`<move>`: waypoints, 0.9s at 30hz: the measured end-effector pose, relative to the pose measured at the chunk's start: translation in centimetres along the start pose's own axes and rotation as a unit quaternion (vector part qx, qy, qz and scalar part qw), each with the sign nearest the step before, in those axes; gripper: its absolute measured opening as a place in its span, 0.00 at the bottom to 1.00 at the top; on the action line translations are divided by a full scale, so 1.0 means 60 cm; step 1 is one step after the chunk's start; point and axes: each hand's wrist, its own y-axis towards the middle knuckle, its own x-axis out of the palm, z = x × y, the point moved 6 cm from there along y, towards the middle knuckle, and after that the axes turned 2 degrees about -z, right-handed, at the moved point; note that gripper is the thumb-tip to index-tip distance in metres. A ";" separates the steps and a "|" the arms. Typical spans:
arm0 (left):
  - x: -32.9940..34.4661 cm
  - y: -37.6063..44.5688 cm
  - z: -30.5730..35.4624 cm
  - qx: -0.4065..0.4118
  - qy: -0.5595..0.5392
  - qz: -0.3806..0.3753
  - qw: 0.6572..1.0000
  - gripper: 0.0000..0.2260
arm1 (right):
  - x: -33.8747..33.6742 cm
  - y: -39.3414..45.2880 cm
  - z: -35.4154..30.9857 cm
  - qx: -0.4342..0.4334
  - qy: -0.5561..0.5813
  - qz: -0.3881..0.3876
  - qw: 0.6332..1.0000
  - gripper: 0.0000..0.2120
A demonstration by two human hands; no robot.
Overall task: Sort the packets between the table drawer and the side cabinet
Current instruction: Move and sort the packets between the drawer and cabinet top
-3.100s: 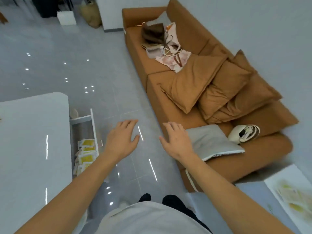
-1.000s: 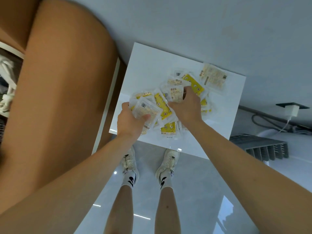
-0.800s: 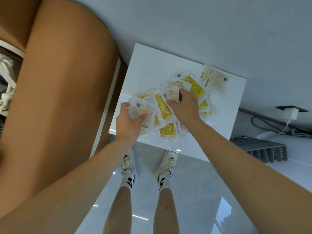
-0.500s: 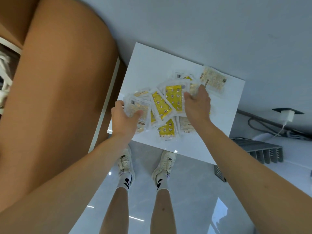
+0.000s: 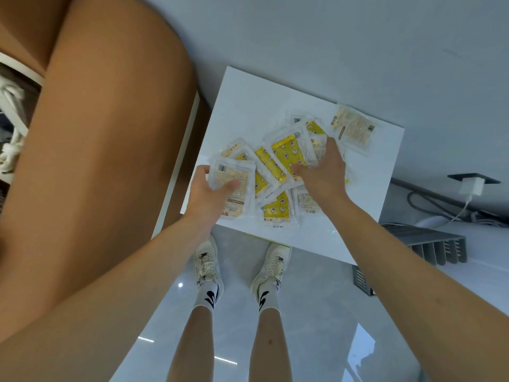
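**Bright, even indoor light; wide-angle warp**

Soft, diffuse light, shadows faint. Small glare spots and streaks on the glossy floor (image 5: 180, 285). White cabinet top (image 5: 256, 106) near overexposed. Forearms balloon at frame edges from lens distortion. Packets (image 5: 286, 153) slightly soft, print unreadable.

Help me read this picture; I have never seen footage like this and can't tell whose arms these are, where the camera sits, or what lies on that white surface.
There is no machine here: a person wears a wide-angle camera on the head, looking down, so the two bare arms and the legs in white shoes are the wearer's own. They stand at a white cabinet top beside a brown sofa arm. On the top lies a loose pile of packets, some with yellow prints, some pale. The left hand grips a pale packet, thumb across its face. The right hand pinches a yellow packet, lifting it from the pile. A charger is plugged in at the right.
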 end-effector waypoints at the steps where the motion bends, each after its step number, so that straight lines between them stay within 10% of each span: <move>1: -0.003 -0.002 0.001 0.000 -0.007 0.003 1.000 0.17 | -0.006 -0.001 0.003 0.000 0.006 0.008 1.000 0.40; 12: -0.057 -0.091 0.107 0.042 -0.069 -0.002 0.997 0.14 | -0.118 -0.080 -0.056 0.035 0.115 0.089 0.989 0.28; 27: -0.309 -0.578 0.448 0.163 -0.144 0.106 0.970 0.13 | -0.212 -0.453 -0.501 -0.062 0.198 -0.216 0.954 0.18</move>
